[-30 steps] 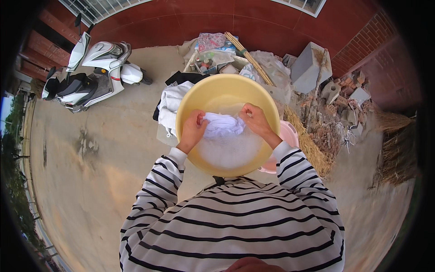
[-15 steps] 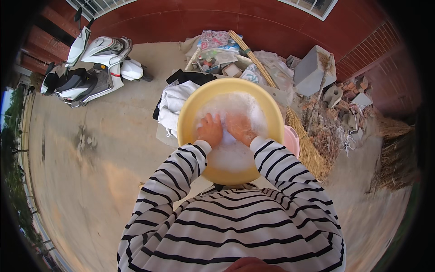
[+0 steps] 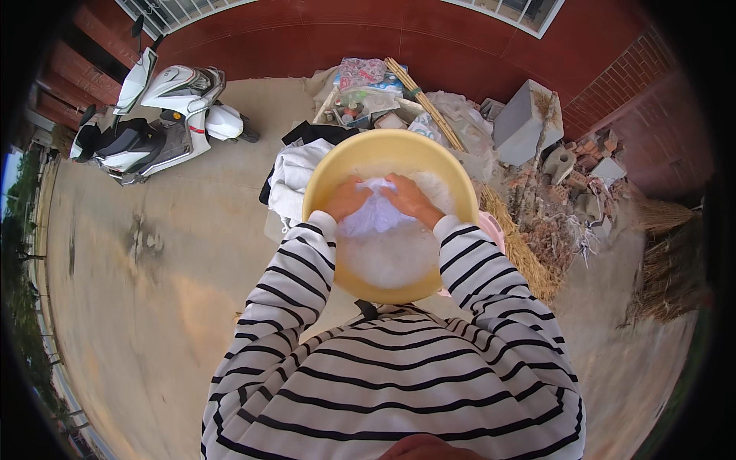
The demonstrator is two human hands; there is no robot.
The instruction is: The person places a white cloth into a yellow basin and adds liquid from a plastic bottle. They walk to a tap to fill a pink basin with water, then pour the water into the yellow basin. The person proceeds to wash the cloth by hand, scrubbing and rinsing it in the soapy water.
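Observation:
A wide yellow basin (image 3: 322,184) stands in front of me, filled with white soapy foam (image 3: 391,264). Between my hands a wet, pale lavender-white cloth (image 3: 374,211) is lifted partly out of the suds, its lower part lying in the foam. My left hand (image 3: 347,198) is closed on the cloth's left side. My right hand (image 3: 409,197) grips its upper right edge, fingers curled inward. The exact kind of garment cannot be made out.
White clothes (image 3: 295,176) and black clothes (image 3: 314,132) lie left of the basin. A pink tub (image 3: 492,230) and a straw broom (image 3: 521,253) are at its right. Behind are bamboo sticks (image 3: 425,103), a grey block (image 3: 521,123) and brick rubble (image 3: 586,165). A white scooter (image 3: 165,123) is parked far left.
My hands were down in the foam, fingers partly sunk. They have moved slightly up and apart, raising the pale cloth out of the suds.

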